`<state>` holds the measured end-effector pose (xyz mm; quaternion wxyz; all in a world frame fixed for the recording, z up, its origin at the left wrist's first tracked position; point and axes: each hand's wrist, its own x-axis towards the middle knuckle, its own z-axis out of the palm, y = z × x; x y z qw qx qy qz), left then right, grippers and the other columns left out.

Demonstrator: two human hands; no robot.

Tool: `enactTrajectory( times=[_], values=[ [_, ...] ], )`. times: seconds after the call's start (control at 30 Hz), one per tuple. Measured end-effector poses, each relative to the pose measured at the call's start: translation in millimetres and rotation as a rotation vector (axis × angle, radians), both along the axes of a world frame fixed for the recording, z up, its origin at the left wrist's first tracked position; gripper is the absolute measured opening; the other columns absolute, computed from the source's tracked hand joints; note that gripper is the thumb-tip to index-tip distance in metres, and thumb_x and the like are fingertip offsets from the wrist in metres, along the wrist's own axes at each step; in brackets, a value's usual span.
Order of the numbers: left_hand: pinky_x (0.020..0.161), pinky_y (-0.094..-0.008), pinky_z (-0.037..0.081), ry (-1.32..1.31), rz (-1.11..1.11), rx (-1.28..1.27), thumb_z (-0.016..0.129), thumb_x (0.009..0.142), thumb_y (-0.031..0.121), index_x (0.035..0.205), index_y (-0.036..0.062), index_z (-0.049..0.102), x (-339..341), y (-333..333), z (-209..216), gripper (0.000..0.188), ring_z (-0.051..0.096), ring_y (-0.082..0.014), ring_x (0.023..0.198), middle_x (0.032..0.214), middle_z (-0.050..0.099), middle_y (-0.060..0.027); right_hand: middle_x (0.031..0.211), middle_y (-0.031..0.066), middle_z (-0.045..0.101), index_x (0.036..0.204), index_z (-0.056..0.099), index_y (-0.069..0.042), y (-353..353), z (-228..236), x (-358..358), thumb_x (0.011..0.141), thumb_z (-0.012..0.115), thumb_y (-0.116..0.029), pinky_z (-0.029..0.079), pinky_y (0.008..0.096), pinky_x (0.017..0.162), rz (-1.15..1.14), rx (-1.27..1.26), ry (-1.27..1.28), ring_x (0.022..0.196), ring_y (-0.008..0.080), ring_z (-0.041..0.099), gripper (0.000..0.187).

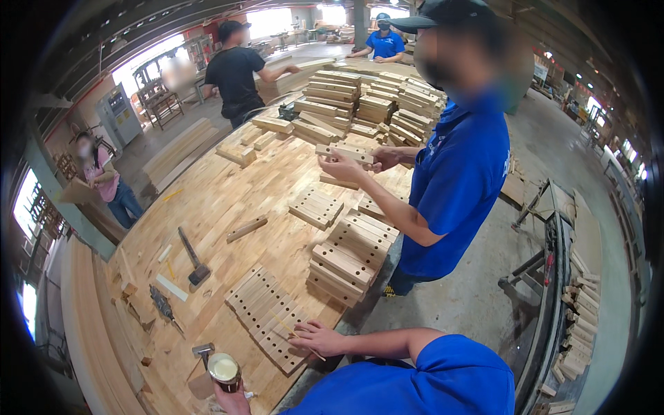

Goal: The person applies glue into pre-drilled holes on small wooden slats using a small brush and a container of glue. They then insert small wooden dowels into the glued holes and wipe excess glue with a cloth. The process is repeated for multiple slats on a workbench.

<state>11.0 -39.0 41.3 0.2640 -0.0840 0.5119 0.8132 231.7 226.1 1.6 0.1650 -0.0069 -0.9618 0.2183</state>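
My left hand [234,401] is wrapped round a dark jar [238,385] filled with pale cream-coloured stuff, held at the near edge of the table. My right hand [319,339] has its fingers closed on a thin wooden stick [282,322] that slants over a row of wooden blocks [256,304]. The blocks lie side by side, with dark round holes near both ends. My right hand rests on or just above the near blocks; the exact contact I cannot tell. A hammer [203,351] lies beside the jar, its handle partly hidden.
A second hammer [199,274], a drill-like tool [163,304] and a white strip [171,288] lie at left. Stacked drilled blocks [342,263] stand right of my row. A co-worker in blue [456,166] holds a block [346,153] near tall wood piles [332,93].
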Motion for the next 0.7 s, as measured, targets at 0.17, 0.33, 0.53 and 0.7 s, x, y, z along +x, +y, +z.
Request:
enactTrajectory(
  times=[0.17,0.33,0.53,0.7],
  values=[
    [0.077,-0.0378,0.051,-0.076,0.064,-0.029,0.046,0.091,0.036,0.122,0.0117,0.048,11,11,13,0.039,0.056,-0.024,0.101,0.12,0.053,-0.0086,0.129,0.0083,0.044,0.135,0.036,-0.018,3,-2,0,0.081,0.053,-0.017,0.024,0.047,0.102,-0.075,0.077,0.0,0.13,0.0281,0.031,0.056],
    [0.076,-0.0374,0.052,-0.066,0.054,-0.051,0.046,0.091,0.036,0.121,0.0112,0.048,13,3,15,0.039,0.057,-0.0239,0.101,0.119,0.054,-0.0085,0.131,0.009,0.042,0.137,0.034,-0.02,8,7,-6,0.07,0.067,-0.031,0.022,0.049,0.102,-0.037,0.046,-0.073,0.131,0.0289,0.028,0.075],
    [0.073,-0.0381,0.052,-0.047,0.055,-0.041,0.046,0.091,0.037,0.119,0.0113,0.05,12,10,17,0.038,0.058,-0.0239,0.096,0.115,0.055,-0.0088,0.139,0.0069,0.036,0.137,0.033,-0.02,20,4,-9,0.058,0.073,-0.05,0.02,0.0515,0.103,0.062,0.017,-0.053,0.132,0.031,0.026,0.094],
    [0.074,-0.0404,0.051,-0.032,0.028,-0.037,0.046,0.091,0.035,0.119,0.01,0.049,12,15,18,0.037,0.057,-0.0245,0.099,0.116,0.054,-0.01,0.138,0.0077,0.036,0.139,0.031,-0.02,31,2,-13,0.057,0.072,-0.052,0.018,0.0529,0.103,0.122,0.011,-0.009,0.133,0.0331,0.024,0.097]
  ],
)
